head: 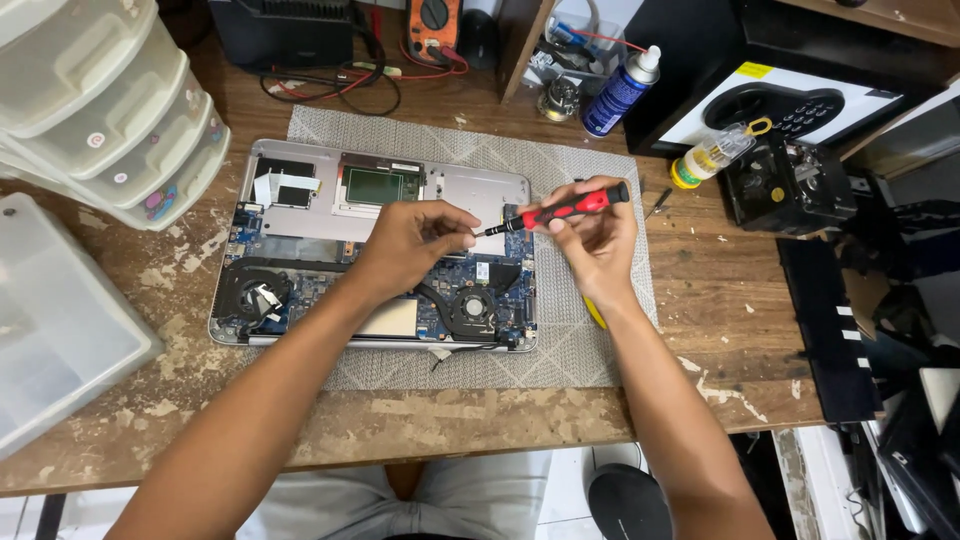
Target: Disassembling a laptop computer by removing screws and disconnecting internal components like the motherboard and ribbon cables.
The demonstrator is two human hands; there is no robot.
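An opened laptop [300, 200] lies bottom-up on a grey mat [560, 350], its circuit board, two fans and heat pipes exposed. My right hand [590, 235] holds a red and black screwdriver [560, 209] nearly level above the laptop's right side, tip pointing left. My left hand [410, 245] hovers over the board with fingertips pinched at the screwdriver's tip; whether something small sits between them is too small to tell.
Clear plastic drawers [110, 110] and a clear bin [50, 320] stand at the left. A blue spray can [618, 95], small yellow-capped bottle [710, 155], multimeter [432, 25] with wires, and black equipment [785, 185] line the back and right of the worn wooden table [720, 290].
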